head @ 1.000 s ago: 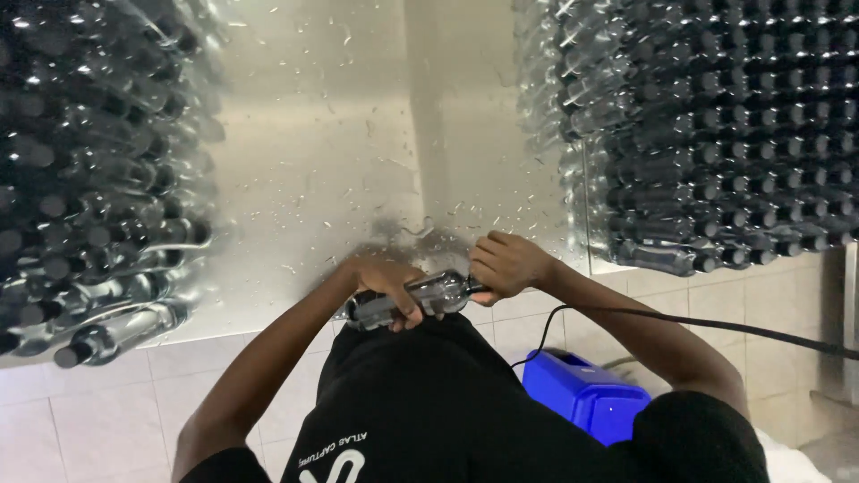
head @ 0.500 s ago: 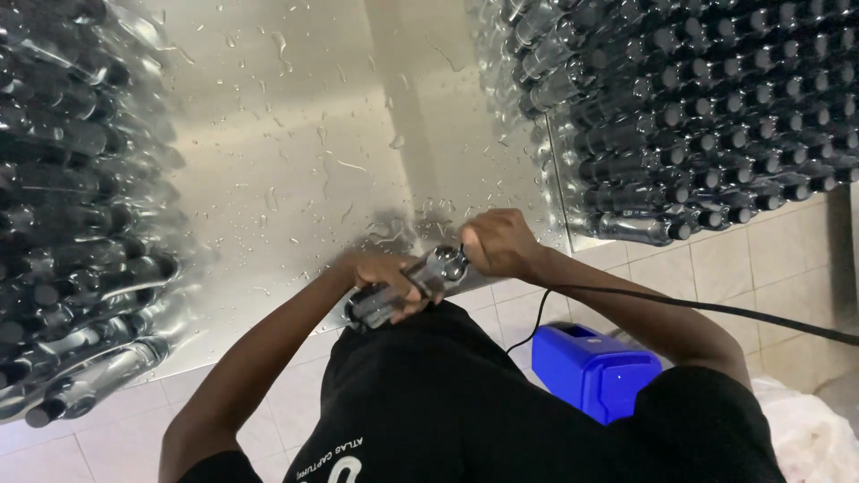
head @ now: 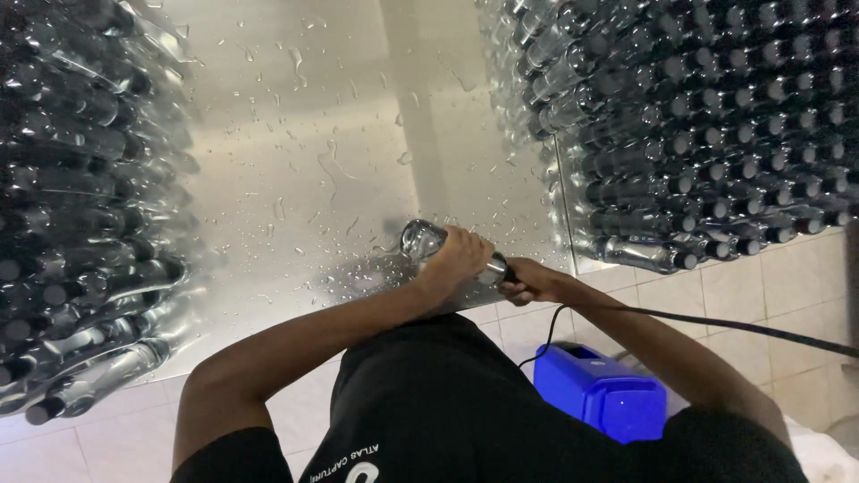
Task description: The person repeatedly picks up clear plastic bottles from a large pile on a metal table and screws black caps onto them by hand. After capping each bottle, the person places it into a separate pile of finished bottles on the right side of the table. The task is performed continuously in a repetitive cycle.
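Clear plastic, wet and shiny: that is the bottle [head: 428,241] you have in your grip, lying nearly on its side over the near edge of the steel table [head: 295,161], base pointing away from you and neck toward your right. Your left hand [head: 456,264] is wrapped around the bottle's middle, fingers curled fully over it. Your right hand [head: 528,279] is closed at the neck end, just beside the left, around a dark tool or cap piece; what exactly it grips you cannot tell from this view. A black cable [head: 716,324] runs from that hand off to your right.

Under the bottle the table's surface is sprinkled with water drops and streaks. Stacked on both sides of the table are walls of bottles lying on their sides: the left stack [head: 80,206] shows dim bodies and a few dark caps, the right stack [head: 707,125] shows rows of dark caps facing outward. Below your right forearm a blue box [head: 604,394] stands on the pale tiled floor [head: 769,286]. Your black shirt [head: 447,411] fills the lower middle.
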